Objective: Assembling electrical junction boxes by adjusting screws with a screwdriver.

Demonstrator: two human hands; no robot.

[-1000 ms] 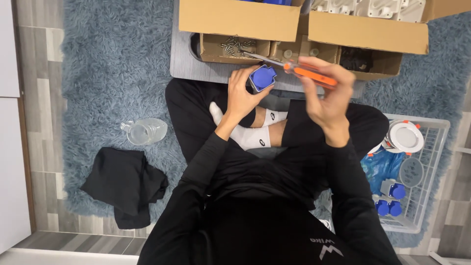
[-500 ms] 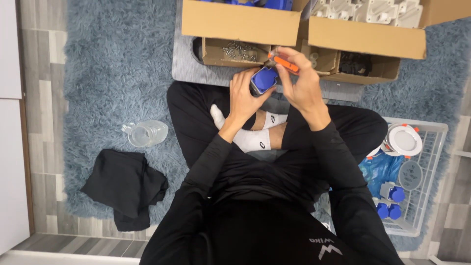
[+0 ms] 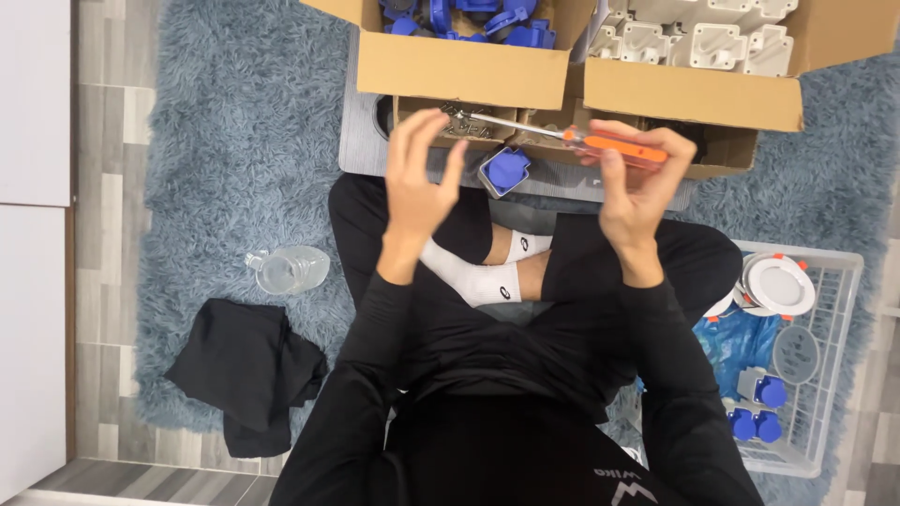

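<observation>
1. Your left hand is raised with its fingers spread wide and holds nothing; the blue-and-grey socket part lies just beside its fingertips, apart from them, on the grey mat in front of your crossed legs.
2. Your right hand is closed on the orange handle of the screwdriver, pinched between thumb and fingers.
3. The screwdriver lies nearly level, its long axis running left to right across the view. The handle is at your right and the metal shaft points left, with the tip over the open flap of the brown cardboard box.
4. To work well here, I judge you should steady the socket part with the free left hand before bringing the tip in, and swing the shaft down until it lines up with the screw rather than coming in slanted.
5. Keep the tip away from your left fingers as the hands close together.
6. Farther off, the left box holds blue parts and the second cardboard box holds white ones; a white wire basket sits at your right.
</observation>
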